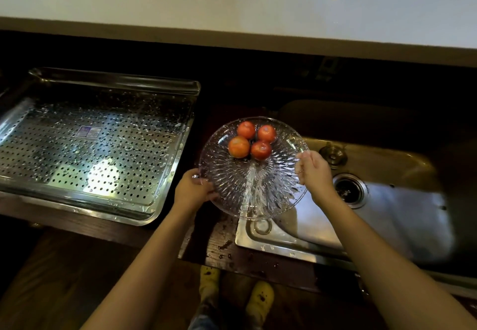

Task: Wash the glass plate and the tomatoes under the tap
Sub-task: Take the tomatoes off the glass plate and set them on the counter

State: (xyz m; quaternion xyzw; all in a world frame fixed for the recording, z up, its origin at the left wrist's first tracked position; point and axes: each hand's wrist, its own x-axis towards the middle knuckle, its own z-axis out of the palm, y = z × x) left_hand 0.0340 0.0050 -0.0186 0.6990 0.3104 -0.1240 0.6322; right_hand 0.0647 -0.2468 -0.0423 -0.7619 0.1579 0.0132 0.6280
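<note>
Our left hand [193,187] grips the near-left rim of the round, clear cut-glass plate [253,185], fingers curled over its edge, and our right hand [313,172] holds the right rim with curled fingers. The plate is held above the left end of the stainless-steel sink [387,216] and the wet dark wooden counter [232,254], with four round red tomatoes [238,146] clustered on its far half. A perforated stainless-steel drain tray [90,148], beaded with water, lies to the left, apart from the plate.

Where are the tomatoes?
Head view, centre: the four round red tomatoes sit on the far side of the clear glass plate, between the holey steel tray at left and the steel sink at right.
</note>
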